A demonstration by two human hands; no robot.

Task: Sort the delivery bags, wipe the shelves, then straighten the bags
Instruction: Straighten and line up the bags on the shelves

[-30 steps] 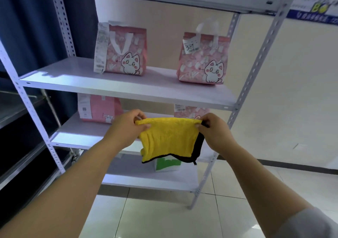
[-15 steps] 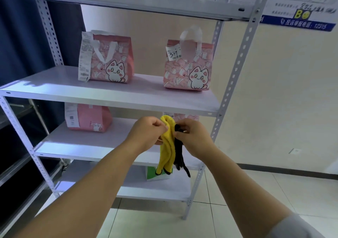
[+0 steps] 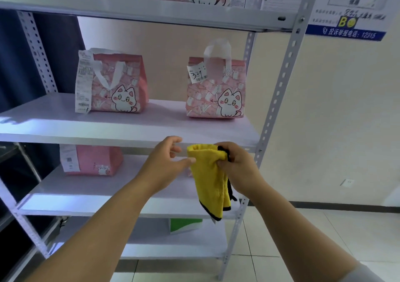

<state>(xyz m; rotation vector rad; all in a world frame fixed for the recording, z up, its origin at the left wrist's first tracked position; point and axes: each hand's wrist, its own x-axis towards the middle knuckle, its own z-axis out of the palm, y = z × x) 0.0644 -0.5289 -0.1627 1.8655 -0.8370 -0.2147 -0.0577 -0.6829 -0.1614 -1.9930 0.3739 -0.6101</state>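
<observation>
Now a folded yellow cloth [image 3: 211,182] is gripped by the right hand [image 3: 240,165], before the shelf's [image 3: 151,127] front edge; nothing is held by the relaxed left hand [image 3: 164,162].

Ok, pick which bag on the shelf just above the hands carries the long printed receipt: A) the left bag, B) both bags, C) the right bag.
A: the long receipt hangs down the side of the left bag, while the right bag bears only a small handwritten tag.
</observation>
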